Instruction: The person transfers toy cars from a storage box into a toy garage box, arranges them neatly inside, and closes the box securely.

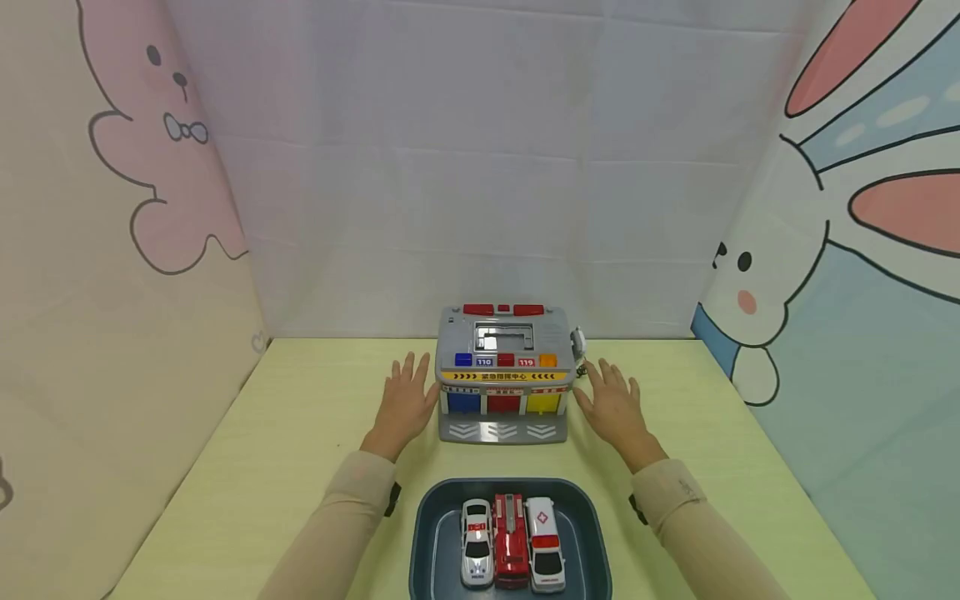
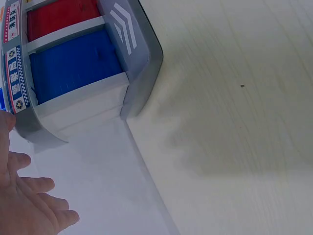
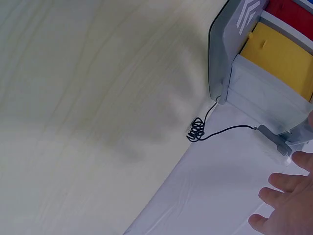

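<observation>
A grey toy emergency station (image 1: 504,377) stands near the back of the table, with blue, red and yellow garage doors and a ramp in front. My left hand (image 1: 406,404) is spread beside its left side, the thumb right at the edge. On the other side my right hand (image 1: 613,408) is spread too, fingers pointing forward, close to the toy handset (image 3: 275,142) on a coiled black cord (image 3: 196,129). Neither hand holds anything. In the left wrist view the blue door (image 2: 76,66) and the fingers of the left hand (image 2: 36,205) show.
In front of the station, between the forearms, sits a dark tray (image 1: 427,533). It holds a white police car (image 1: 477,543), a red fire truck (image 1: 511,542) and a white ambulance (image 1: 545,546) side by side. White cloth (image 1: 487,192) hangs behind the table (image 1: 300,467).
</observation>
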The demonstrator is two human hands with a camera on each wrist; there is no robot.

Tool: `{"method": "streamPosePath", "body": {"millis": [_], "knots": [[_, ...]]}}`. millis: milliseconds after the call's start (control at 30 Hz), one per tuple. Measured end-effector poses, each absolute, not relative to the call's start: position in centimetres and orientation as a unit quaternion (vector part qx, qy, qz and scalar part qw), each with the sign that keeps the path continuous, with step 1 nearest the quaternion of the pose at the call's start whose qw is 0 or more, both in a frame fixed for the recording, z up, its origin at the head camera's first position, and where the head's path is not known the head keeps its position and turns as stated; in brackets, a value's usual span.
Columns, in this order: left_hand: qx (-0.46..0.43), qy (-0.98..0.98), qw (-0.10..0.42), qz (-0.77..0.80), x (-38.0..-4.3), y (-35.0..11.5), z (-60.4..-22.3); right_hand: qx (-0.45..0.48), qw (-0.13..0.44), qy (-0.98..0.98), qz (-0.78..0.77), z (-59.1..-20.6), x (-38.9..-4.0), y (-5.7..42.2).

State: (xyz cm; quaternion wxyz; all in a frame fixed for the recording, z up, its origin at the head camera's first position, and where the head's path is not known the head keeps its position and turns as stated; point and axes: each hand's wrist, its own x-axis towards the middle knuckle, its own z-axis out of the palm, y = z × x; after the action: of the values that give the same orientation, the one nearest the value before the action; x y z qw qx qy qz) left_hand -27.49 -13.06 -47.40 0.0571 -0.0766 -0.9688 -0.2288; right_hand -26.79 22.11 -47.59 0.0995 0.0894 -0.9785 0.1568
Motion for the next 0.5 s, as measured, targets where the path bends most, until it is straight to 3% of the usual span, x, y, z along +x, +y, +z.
{"method": "streamPosePath", "body": {"millis": [267,500], "knots": [[-0.083,-0.964,0.059,-0.244,-27.7,-12.6,-47.5,0.089,0.11,-0.974,0.175,-47.3,-26.8,21.6],[-0.068,-0.955,0.025,-0.287,-27.8,-12.1,-47.0,0.094,0.135,-0.97,0.18,-46.7,-26.8,21.0]]}}
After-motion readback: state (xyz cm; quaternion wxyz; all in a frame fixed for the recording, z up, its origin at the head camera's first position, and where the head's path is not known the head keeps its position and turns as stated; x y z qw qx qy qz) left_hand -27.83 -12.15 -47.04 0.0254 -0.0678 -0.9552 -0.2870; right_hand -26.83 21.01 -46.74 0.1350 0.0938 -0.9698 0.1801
